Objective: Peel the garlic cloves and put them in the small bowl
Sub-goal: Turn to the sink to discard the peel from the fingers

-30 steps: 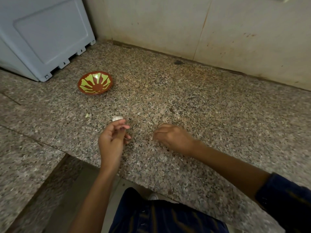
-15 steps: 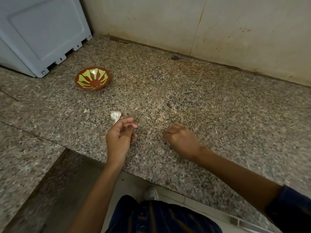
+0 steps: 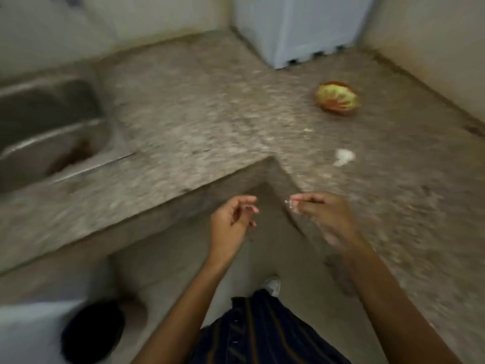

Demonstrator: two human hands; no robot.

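Head view: blurred white garlic (image 3: 344,156).

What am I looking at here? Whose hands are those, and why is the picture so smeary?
There is no machine here. A person wears a camera on their head, so you look down at their own two hands. The picture is smeary because the head is turning. The left hand is loosely curled and seems to hold nothing. The right hand pinches something tiny and pale at its fingertips, perhaps garlic skin; it is too blurred to be sure. On the stone counter lies a white piece of garlic, and farther back stands the small bowl, red and yellow. A metal sink is on the left.
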